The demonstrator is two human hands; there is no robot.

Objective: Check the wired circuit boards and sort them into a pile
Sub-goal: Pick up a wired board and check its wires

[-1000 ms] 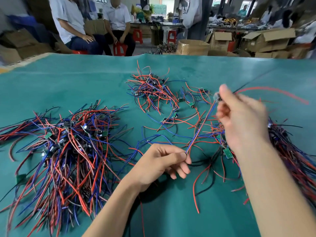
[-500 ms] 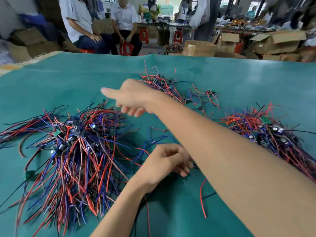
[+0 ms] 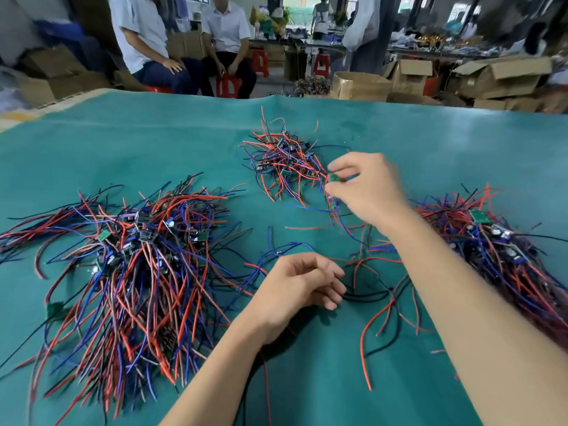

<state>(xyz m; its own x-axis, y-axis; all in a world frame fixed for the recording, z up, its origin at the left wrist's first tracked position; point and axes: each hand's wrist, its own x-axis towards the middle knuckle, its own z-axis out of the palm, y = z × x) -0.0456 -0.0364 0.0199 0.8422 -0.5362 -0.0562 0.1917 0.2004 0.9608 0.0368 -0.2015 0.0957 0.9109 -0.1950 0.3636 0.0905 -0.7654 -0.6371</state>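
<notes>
Three heaps of small green circuit boards with red, blue and black wires lie on the green table cover: a large pile at the left, a smaller heap at the far middle and another at the right. My right hand pinches a small green board at the near right edge of the middle heap; its wires trail down below the hand. My left hand rests on the cover with its fingers curled, touching loose black wires; whether it grips them is unclear.
Loose red and black wires lie between my forearms. Beyond the table's far edge two people sit on red stools. Cardboard boxes stand at the back right and back left.
My right hand, which held a board up a second ago, swung across to the left pile and has come back right to the middle heap, where it now pinches a board. My left hand stayed put.
</notes>
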